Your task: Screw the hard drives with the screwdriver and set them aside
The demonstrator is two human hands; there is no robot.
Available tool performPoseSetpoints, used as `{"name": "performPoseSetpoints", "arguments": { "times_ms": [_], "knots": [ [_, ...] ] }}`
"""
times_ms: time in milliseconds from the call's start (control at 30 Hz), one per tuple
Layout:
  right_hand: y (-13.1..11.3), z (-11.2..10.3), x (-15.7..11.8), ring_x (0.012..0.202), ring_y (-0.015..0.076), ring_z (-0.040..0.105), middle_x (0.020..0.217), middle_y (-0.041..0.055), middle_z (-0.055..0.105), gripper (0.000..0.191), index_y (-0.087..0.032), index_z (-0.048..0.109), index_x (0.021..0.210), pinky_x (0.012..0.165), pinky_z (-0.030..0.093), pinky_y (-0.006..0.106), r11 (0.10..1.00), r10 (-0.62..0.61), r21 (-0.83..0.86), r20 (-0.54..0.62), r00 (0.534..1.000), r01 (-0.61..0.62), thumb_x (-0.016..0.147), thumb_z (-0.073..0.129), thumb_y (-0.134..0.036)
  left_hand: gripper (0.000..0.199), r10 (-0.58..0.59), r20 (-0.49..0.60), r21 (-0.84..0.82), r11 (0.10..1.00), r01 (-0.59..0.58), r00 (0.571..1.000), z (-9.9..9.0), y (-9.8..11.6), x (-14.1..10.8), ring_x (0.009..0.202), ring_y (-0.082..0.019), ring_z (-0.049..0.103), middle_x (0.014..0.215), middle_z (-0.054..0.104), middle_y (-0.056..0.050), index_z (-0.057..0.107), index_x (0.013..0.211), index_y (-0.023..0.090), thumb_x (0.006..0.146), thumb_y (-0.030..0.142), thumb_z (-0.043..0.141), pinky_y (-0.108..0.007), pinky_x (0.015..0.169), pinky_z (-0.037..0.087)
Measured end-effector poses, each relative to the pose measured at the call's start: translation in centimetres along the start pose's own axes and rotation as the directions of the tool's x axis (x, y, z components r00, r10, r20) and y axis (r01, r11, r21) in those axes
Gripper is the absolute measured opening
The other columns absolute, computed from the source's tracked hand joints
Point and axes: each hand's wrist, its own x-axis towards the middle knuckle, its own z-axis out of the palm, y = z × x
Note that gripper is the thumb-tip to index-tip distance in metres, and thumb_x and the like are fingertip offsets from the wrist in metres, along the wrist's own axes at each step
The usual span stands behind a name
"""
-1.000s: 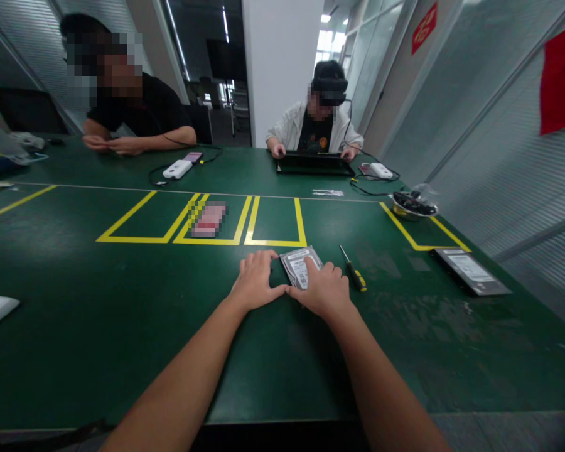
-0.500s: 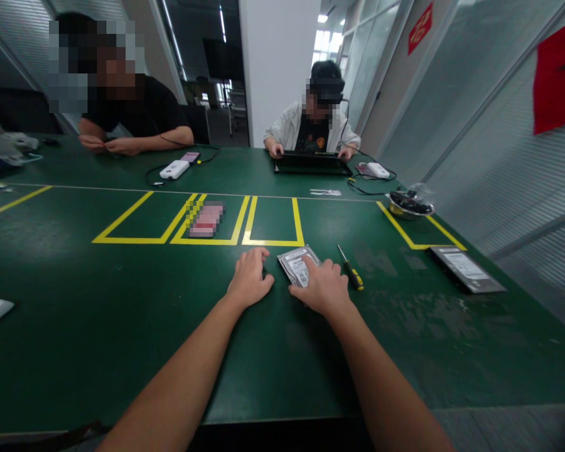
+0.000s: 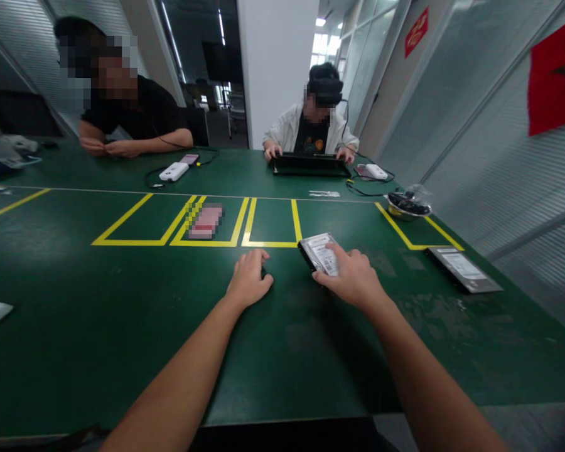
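Note:
A hard drive (image 3: 320,252) with a white label is held in my right hand (image 3: 355,276), raised slightly off the table and tilted. My thumb and fingers grip it from its right side. My left hand (image 3: 249,276) rests on the green table (image 3: 263,351), left of the drive. Its thumb is apart from the loosely bent fingers, and nothing shows in it. The screwdriver seen earlier is hidden behind my right hand.
A larger labelled drive-like unit (image 3: 464,270) lies at the right, near a metal bowl (image 3: 407,213) of dark parts. Yellow tape (image 3: 270,244) marks rectangles ahead. Across the table, one person (image 3: 132,125) leans on it and another (image 3: 311,125) holds a dark flat panel (image 3: 311,165).
My right hand has lifted the hard drive and carried it to the right, covering the screwdriver. My left hand has stayed in place.

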Motion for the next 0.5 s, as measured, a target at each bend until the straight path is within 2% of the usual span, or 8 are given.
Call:
{"name": "performPoseSetpoints", "arguments": {
  "times_ms": [167,333,400,500],
  "knots": [
    [5.4,-1.4,-0.3,0.103,0.0316,0.052,0.115,0.0163,0.054,0.074,-0.029,0.034,0.144,0.081,0.037,0.038,0.998,0.039,-0.036,-0.121,0.992,-0.044,0.081,0.052,-0.064,0.035,-0.030,0.059,0.046,0.999,0.027,0.998,-0.1,0.0,0.3,0.097,-0.029,0.051,0.102,0.059,-0.007,0.048,0.108,0.023,0.074,0.027,0.054,-0.042,0.085,0.041],
    [11.7,-2.6,-1.3,0.103,0.0307,0.054,0.117,0.0214,0.056,0.069,-0.022,0.037,0.143,0.080,0.033,0.037,0.988,0.095,-0.108,-0.166,0.982,-0.114,0.086,0.051,-0.057,0.028,-0.049,0.102,0.095,0.995,0.040,0.994,-0.1,0.3,0.6,0.098,-0.030,0.050,0.105,0.059,-0.007,0.051,0.103,0.024,0.076,0.033,0.053,-0.044,0.085,0.040],
    [14.4,-2.7,-2.0,0.101,0.0300,0.056,0.114,0.0237,0.058,0.068,-0.016,0.037,0.143,0.080,0.033,0.037,0.982,0.110,-0.128,-0.183,0.977,-0.135,0.089,0.050,-0.054,0.025,-0.056,0.113,0.112,0.993,0.043,0.992,0.0,0.4,0.8,0.098,-0.030,0.050,0.104,0.058,-0.007,0.053,0.100,0.024,0.077,0.034,0.052,-0.045,0.085,0.039],
    [18.8,-2.4,-3.3,0.101,0.0289,0.056,0.115,0.0263,0.058,0.068,-0.015,0.038,0.143,0.078,0.030,0.039,0.972,0.169,-0.127,-0.212,0.962,-0.199,0.090,0.044,-0.057,0.023,-0.068,0.126,0.141,0.989,0.050,0.990,0.1,0.5,1.1,0.097,-0.031,0.050,0.101,0.057,-0.008,0.054,0.098,0.024,0.078,0.035,0.050,-0.046,0.084,0.040]
  ]
}}
